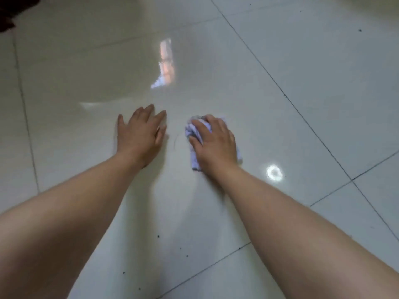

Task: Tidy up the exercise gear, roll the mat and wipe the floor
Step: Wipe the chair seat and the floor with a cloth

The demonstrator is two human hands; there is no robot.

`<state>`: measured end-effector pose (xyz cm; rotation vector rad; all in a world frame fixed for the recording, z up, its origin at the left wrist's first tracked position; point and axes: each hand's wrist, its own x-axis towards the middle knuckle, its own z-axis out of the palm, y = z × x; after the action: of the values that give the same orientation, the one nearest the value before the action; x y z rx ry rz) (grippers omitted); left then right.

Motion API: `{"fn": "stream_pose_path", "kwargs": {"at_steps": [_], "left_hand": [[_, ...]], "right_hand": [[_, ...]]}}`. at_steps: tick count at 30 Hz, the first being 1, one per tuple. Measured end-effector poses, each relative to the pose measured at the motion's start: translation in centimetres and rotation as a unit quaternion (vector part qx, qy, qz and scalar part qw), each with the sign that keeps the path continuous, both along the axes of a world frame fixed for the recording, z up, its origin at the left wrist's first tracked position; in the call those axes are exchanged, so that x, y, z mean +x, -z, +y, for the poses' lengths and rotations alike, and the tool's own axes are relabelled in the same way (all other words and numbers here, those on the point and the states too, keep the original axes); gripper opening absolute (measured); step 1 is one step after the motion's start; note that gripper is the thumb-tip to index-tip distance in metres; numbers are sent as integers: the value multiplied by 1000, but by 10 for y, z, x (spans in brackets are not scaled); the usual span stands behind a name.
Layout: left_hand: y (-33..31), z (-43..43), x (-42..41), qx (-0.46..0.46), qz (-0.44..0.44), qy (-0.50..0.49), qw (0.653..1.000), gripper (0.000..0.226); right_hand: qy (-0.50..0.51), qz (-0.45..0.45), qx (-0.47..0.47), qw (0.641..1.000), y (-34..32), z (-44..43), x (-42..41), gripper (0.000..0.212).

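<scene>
A crumpled pale lilac cloth point(194, 130) lies on the glossy white tiled floor point(280, 83), pressed down under my right hand point(213, 143), whose fingers curl over it. Just left of it my left hand point(140, 132) rests flat on the tiles with its fingers spread and nothing in it. Both forearms reach in from the bottom of the view. No mat or exercise gear is in view.
Dark grout lines cross the floor. Small dark specks point(158, 236) dot the tiles near the bottom. A dark object point(8, 16) shows at the top left corner. Bright light reflections point(274, 172) sit right of the cloth.
</scene>
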<state>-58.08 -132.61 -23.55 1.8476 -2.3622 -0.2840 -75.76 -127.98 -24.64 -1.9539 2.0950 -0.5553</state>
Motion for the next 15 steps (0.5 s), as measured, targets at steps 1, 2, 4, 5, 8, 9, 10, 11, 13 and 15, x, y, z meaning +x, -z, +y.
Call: {"fn": "stream_pose_path", "kwargs": {"at_steps": [1, 2, 4, 5, 8, 9, 10, 11, 13, 15], "left_hand": [[-9, 22, 9, 17, 10, 16, 1000, 46], [-18, 46, 22, 41, 22, 35, 998, 48], [-38, 100, 57, 95, 27, 60, 993, 57], [-43, 126, 75, 123, 17, 55, 991, 62], [-36, 191, 104, 199, -33, -20, 979, 62], [-28, 207, 103, 202, -29, -45, 978, 61], [-20, 219, 98, 193, -19, -66, 979, 61], [-13, 227, 94, 173, -8, -82, 981, 62], [-2, 232, 91, 126, 4, -99, 987, 64], [4, 232, 91, 103, 14, -104, 989, 62]], "right_hand": [[-8, 4, 24, 1000, -4, -9, -2, 41], [-8, 12, 45, 999, -6, -13, -3, 43], [6, 20, 64, 998, -9, -5, 7, 42], [26, 18, 65, 997, -10, 5, 18, 41], [72, -2, 61, 996, -8, 62, 72, 37], [70, -15, 60, 996, -7, 84, 87, 38], [54, -17, 56, 997, -7, 107, 97, 38], [34, -9, 42, 998, -8, 128, 100, 37], [25, 24, 8, 999, -7, 162, 86, 38], [99, 45, 27, 994, -4, 180, 58, 38]]}}
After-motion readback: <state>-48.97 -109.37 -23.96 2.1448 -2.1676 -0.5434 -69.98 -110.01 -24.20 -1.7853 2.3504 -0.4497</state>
